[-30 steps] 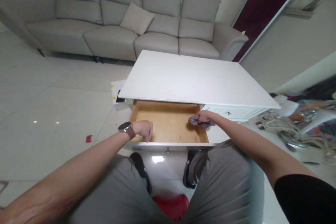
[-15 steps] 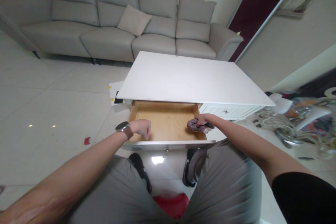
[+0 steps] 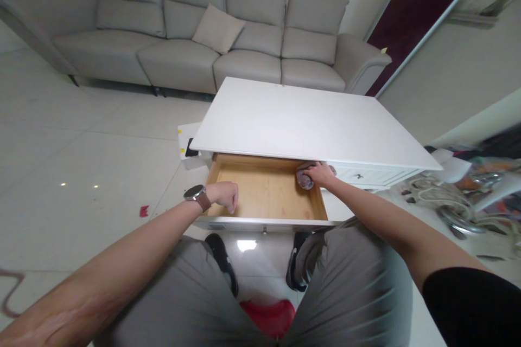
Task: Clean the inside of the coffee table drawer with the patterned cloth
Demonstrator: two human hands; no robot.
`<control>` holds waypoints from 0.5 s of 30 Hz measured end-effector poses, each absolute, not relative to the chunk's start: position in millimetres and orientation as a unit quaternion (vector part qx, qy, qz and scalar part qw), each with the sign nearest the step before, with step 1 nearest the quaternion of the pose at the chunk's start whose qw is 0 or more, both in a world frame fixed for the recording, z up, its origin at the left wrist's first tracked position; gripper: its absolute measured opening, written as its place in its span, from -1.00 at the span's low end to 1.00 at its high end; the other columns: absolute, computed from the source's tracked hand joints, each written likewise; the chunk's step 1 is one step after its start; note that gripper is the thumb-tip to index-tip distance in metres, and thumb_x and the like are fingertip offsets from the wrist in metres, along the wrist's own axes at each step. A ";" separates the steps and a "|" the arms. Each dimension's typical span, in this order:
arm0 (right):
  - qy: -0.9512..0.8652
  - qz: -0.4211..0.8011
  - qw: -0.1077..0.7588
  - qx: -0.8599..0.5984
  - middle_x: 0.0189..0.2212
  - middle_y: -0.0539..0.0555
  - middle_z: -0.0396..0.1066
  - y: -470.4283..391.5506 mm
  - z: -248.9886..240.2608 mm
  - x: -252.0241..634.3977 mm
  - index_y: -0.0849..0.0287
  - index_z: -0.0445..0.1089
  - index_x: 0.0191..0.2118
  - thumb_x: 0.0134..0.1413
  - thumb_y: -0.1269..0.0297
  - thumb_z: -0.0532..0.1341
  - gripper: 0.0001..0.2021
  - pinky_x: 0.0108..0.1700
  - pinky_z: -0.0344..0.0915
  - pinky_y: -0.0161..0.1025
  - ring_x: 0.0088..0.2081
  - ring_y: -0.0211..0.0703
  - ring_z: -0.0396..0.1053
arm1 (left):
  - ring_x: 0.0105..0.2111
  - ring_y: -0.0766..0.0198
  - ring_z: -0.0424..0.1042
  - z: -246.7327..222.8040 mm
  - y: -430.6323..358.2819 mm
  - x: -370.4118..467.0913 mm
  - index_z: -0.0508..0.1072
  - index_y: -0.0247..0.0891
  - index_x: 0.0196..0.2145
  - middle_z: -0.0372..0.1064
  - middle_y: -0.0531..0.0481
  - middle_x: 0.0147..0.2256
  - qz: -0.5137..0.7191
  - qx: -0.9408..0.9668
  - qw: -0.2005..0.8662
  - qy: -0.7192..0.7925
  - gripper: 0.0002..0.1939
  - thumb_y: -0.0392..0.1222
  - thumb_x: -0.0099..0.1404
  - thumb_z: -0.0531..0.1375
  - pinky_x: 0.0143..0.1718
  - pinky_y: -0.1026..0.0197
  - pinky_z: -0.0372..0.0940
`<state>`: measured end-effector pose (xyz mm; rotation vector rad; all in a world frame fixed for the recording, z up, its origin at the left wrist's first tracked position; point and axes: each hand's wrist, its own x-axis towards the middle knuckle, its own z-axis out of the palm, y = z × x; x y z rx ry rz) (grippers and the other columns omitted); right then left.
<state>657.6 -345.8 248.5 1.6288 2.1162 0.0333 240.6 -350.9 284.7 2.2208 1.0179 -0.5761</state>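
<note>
A wooden drawer [image 3: 260, 190] stands pulled out of the white coffee table [image 3: 309, 119], and its light wood bottom shows. My right hand [image 3: 320, 173] grips a crumpled grey-purple cloth [image 3: 304, 178], pressing it against the drawer's right side wall near the back corner. Part of the cloth hangs over that wall. Above the left part of the drawer, my left hand [image 3: 225, 195] is curled into a fist with nothing visible in it. A watch with a brown strap [image 3: 198, 196] is on that wrist.
A grey sofa [image 3: 244, 70] stands behind the table. At the table's left is a white box [image 3: 189, 133] with a dark object on it. Cables and clutter [image 3: 448, 190] lie on the right. A red object [image 3: 271, 317] is on the floor between my legs.
My right hand has moved the cloth away from me, from the front right of the drawer to its back right corner. My left fist stays over the drawer's left part.
</note>
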 end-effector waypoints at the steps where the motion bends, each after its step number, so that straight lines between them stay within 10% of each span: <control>1: 0.764 0.005 0.238 0.600 0.15 0.23 0.53 -345.1 248.6 658.1 -0.09 0.46 0.26 0.34 0.29 0.10 -0.55 0.14 0.28 0.12 0.19 0.26 0.38 | -0.38 0.26 0.54 285.7 -351.4 240.2 0.73 -0.18 -0.41 0.66 0.00 -0.37 -0.218 0.841 0.310 0.386 -0.90 -0.26 0.02 0.43 -0.34 0.30 0.27; 15: 0.666 -0.268 0.327 0.614 -0.18 0.29 0.61 -341.1 252.7 636.4 0.24 0.63 -0.19 -0.22 0.29 0.39 -0.65 -0.02 0.47 0.04 -0.08 0.25 0.57 | -0.38 0.27 0.55 282.9 -352.2 228.8 0.72 -0.19 -0.42 0.66 0.01 -0.38 -0.207 0.837 0.317 0.394 -0.89 -0.27 0.02 0.42 -0.35 0.31 0.28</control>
